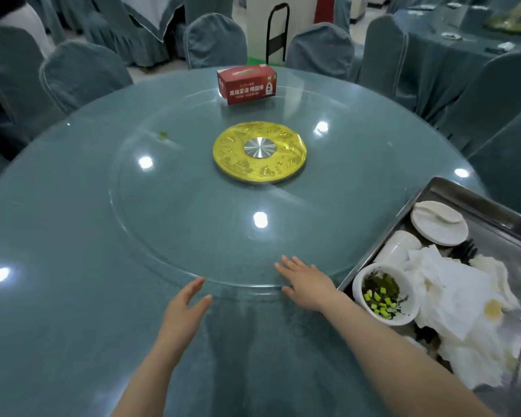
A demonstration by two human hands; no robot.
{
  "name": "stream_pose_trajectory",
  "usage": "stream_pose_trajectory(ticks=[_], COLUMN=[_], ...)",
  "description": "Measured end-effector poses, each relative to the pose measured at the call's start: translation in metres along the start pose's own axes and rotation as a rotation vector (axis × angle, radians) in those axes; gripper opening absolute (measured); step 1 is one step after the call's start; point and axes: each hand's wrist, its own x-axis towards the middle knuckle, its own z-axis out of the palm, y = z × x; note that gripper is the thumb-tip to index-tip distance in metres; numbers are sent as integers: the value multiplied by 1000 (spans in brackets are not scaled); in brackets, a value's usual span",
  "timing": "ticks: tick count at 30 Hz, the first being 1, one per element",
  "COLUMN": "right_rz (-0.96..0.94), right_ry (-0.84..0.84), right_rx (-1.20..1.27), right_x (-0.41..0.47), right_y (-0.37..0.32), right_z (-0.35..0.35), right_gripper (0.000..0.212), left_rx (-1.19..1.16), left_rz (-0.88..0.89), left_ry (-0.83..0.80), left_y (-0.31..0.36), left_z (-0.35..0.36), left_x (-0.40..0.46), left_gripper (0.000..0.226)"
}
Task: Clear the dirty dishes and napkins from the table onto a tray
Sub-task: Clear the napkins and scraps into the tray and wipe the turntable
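A banquet hall or large restaurant dining room. A round table (73, 296) in teal cloth carries a glass turntable (193, 221) on a gold hub (260, 152), with a red tissue box (247, 84) beyond the hub. Cloth-covered chairs (215, 40) ring the table, and more draped tables (451, 52) stand behind them.

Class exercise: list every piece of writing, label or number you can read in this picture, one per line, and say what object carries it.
"高端宴请 喝国缘", white characters on the front of the red tissue box at the far side of the table.
Smaller line below it on the same box: too small to read.
Bottle picture at the box's right end: label unreadable.
Gold disc at the turntable centre: embossed patterns only, no legible words.
Tray items: no writing.
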Motion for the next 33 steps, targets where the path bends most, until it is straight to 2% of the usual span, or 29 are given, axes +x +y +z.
stream_pose_trajectory(ticks=[4,9,16,19,21,25,33], right_rz=[153,-44,14,73,25,-136,-33], right_ry=[14,-37,-88,0,35,-53,-102], right_rx=[-41,16,-80,-112,-80,-63,-45], right_x=[0,19,2,6,16,32,6], right_y=[-11,-69,-21,-22,-38,-70,-10], right_z=[-15,-7,-6,-13,-15,-8,-15], right_gripper=[54,63,60,55,58,69,63], left_rx=[-4,25,68,74,76,118,260], left_rz=[-14,-17,-18,-22,-24,-33,-54], left_ry=[22,17,0,10,24,25,-9], left_y=[-8,-10,-18,-20,-21,-21,-25], left_z=[-6,-5,-14,-14,-13,-9,-13], left_x=[0,2,11,12,13,17,29], left_gripper=[45,46,46,45,45,48,52])
